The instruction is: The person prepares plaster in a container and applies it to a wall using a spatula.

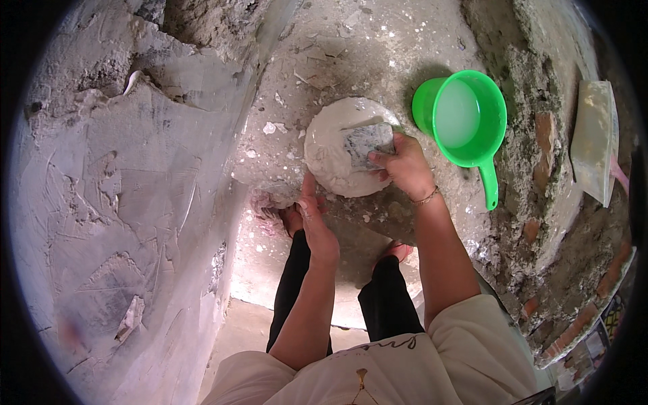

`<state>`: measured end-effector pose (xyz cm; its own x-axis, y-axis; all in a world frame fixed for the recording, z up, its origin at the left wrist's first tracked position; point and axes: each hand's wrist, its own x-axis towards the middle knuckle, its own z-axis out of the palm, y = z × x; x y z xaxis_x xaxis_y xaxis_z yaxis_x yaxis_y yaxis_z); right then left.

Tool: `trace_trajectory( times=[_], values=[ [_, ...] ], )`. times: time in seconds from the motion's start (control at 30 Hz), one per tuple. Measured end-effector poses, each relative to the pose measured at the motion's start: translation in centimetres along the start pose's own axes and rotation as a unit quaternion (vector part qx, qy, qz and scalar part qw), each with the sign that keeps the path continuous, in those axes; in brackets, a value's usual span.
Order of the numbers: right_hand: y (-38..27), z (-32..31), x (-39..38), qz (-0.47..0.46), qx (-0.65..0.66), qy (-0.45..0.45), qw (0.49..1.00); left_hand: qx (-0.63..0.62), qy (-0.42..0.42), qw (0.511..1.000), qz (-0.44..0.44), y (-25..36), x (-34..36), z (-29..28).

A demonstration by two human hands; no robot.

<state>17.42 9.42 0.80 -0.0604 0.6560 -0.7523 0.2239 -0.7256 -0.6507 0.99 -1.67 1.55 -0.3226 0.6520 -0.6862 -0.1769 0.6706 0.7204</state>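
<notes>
Shirt (398,374) of pale colour is nearest, and from its sleeves two bare forearms reach forward. Left hand (317,219) is open, its fingers rather straight, at the lower left edge of the plaster (327,158); whether the fingertips press on this edge or only lie beside it, one cannot tell. Right hand (412,169) is closed on the right end of a grey slab (361,142), with the thumb (376,159) on top; the other fingers are mostly hidden.

The slab is over the right part of the plaster, and the plaster makes a white round mass on the floor (358,50). If a bowl is under it, this is not clear to see.

The slab looks flat and stiff, and it is probably light enough for one hand. Its white smears may make it slippery, and its material is not certain, so a thin edge could perhaps chip. The best hold seems to be at the right end, thumb above and fingers below, not on the smeared face. The plaster should be soft, sticky and quite heavy as a whole; its outer edge is better steadied with a flat palm than pinched.

Farther to the right stands a green dipper (425,111) with milky liquid (457,115), its handle pointing toward the person.
</notes>
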Motion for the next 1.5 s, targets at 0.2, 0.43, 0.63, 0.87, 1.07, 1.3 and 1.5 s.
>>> trace_trajectory(
  times=[0.2, 0.43, 0.63, 0.87, 1.07, 1.3, 1.5],
  values=[
    [-0.1, -0.4, -0.4, 0.020, 0.118, -0.053, 0.991, 0.007, -0.011, 1.000, 0.024, -0.1, -0.2, 0.1],
    [1.3, -2.5, -2.3, 0.049, 0.237, -0.081, 0.967, 0.051, -0.030, 0.997, 0.055, 0.8, -0.5, -0.1],
    [1.4, -3.1, -4.0, 0.027, 0.326, -0.125, 0.937, 0.138, -0.076, 0.967, 0.201, 0.7, -0.4, 0.4],
    [-0.8, -3.0, -4.8, -0.019, 0.314, -0.120, 0.942, 0.138, -0.058, 0.960, 0.235, 1.4, -0.8, 0.2],
    [-5.7, -0.8, -4.2, -0.087, 0.404, -0.102, 0.905, 0.032, 0.079, 0.974, 0.209, 0.4, -0.9, 0.5],
    [-14.6, 7.8, -0.3, -0.287, 0.465, 0.008, 0.837, 0.001, 0.114, 0.987, 0.110, 0.8, -1.4, 0.0],
    [-17.7, 16.1, 1.7, -0.491, 0.004, 0.418, 0.765, -0.246, 0.079, 0.963, 0.077, -2.7, -1.4, 0.4]
  ],
)
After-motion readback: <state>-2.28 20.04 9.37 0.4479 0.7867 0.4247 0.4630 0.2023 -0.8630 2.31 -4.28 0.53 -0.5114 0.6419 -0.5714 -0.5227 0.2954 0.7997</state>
